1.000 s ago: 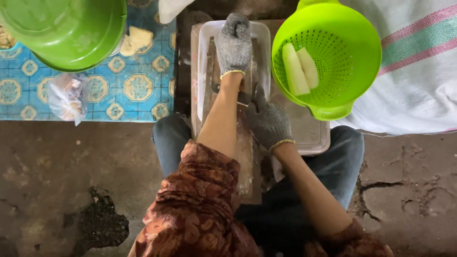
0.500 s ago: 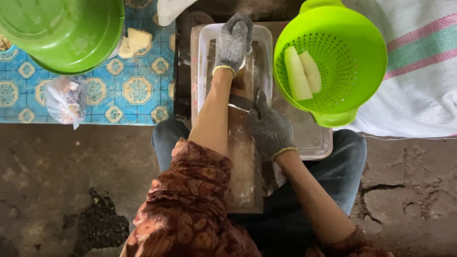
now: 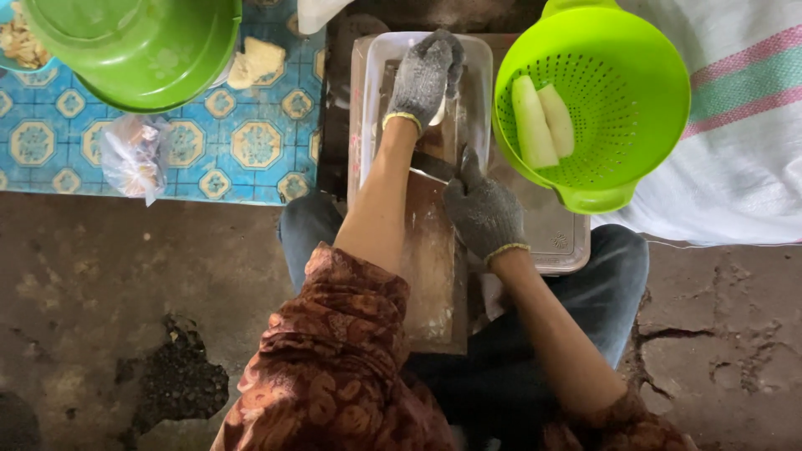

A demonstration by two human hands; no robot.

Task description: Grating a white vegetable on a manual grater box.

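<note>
Two gloved hands on wooden slicer board [image 3: 430, 276]. Left hand [image 3: 422, 75] cupped shut over pale piece [image 3: 441, 113] (mostly hidden under glove), pressing it down at board's far end, over white tray [image 3: 480, 58]. Right hand [image 3: 484, 213] flat, fingers spread, steadying board, clasping nothing. Probably mid-slicing stroke; for next pass, fingertips clear of blade. Green colander [image 3: 618, 100] alongside, two peeled pieces [image 3: 543, 121] inside. Blade edge hard to make out.
</note>
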